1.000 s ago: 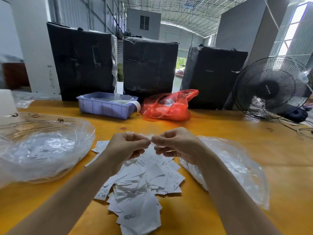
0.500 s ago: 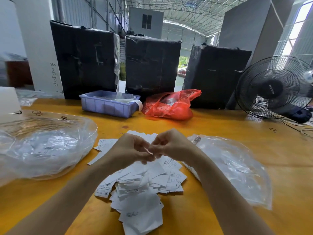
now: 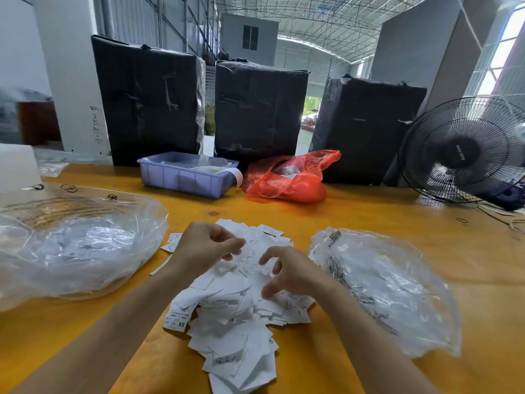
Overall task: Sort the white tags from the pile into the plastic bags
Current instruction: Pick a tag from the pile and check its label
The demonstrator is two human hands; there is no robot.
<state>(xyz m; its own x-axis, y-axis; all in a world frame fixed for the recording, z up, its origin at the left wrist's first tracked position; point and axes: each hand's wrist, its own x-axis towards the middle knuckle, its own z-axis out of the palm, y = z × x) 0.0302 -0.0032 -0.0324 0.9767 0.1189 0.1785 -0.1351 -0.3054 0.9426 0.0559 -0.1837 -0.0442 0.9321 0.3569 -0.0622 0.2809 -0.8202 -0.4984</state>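
Apart now, both hands (image 3: 247, 263) hover over the tag pile (image 3: 238, 314).

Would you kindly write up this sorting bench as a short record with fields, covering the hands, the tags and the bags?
surface: yellow table
tag pile: loose white tags heaped in the middle, between the two bags
left bag: clear plastic bag, tags inside
right bag: clear plastic bag, tags inside
left hand: over the pile, fingers curled; a held tag cannot be confirmed
right hand: pinching a small tag above the pile
far edge: lilac tray, red bag, three black-wrapped parcels, fan
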